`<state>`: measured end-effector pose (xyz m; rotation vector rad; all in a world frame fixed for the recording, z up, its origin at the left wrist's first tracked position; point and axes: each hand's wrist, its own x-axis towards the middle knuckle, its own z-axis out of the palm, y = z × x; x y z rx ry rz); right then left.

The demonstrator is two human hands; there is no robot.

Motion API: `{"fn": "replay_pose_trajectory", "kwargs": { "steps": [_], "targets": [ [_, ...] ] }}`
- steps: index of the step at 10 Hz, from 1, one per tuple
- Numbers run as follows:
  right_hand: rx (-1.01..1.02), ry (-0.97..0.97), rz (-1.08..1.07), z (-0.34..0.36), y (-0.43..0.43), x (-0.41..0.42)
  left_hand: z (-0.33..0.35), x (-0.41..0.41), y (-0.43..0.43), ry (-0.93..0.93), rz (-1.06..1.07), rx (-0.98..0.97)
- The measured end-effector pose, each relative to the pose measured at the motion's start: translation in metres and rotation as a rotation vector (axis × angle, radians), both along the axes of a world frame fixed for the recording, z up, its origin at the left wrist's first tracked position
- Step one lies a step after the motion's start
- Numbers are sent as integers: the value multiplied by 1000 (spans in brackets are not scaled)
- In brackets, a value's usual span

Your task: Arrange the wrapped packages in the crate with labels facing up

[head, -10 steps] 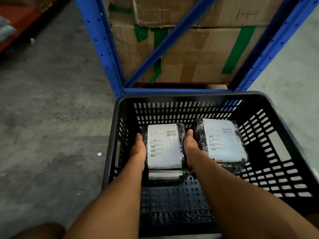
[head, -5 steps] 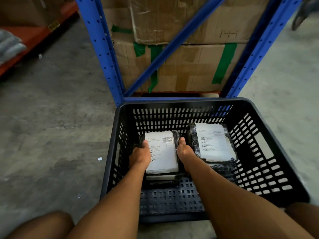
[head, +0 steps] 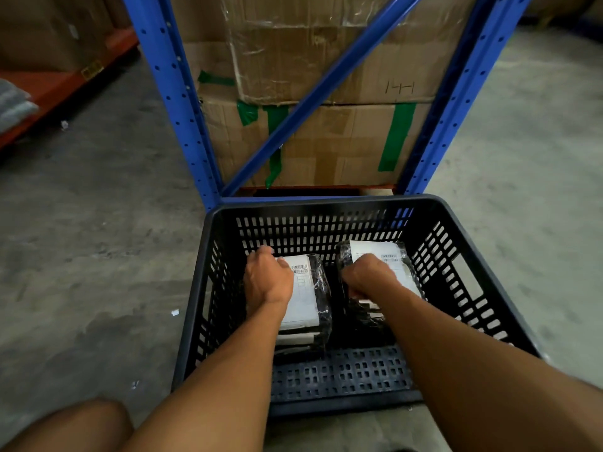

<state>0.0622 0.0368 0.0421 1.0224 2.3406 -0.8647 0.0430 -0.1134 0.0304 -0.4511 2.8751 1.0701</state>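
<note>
We've got the black slotted crate [head: 470, 230] on the floor, with two stacks of black-wrapped packages inside, white labels up. Our left hand [head: 268, 279] lies flat on the left stack [head: 310, 295]. Our right hand [head: 368, 275] looks curled onto the right stack [head: 396, 259], though the grip's hard to see.

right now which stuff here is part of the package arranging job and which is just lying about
Job:
- black crate
- left package stack, label up, left hand on it
- right package stack, label up, right hand on it

Lying about:
- taped cardboard boxes
- blue rack frame
- white scraps on the floor
</note>
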Motion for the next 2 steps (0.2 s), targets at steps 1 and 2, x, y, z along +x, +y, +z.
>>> {"fn": "replay_pose_trajectory", "kwargs": {
  "steps": [1,2],
  "targets": [
    [88,131,-29,-1,9,2,-1,4,13,42,-85,15],
    [40,109,-6,-2,17,3,5,3,23,83,-162,-11]
  ]
}}
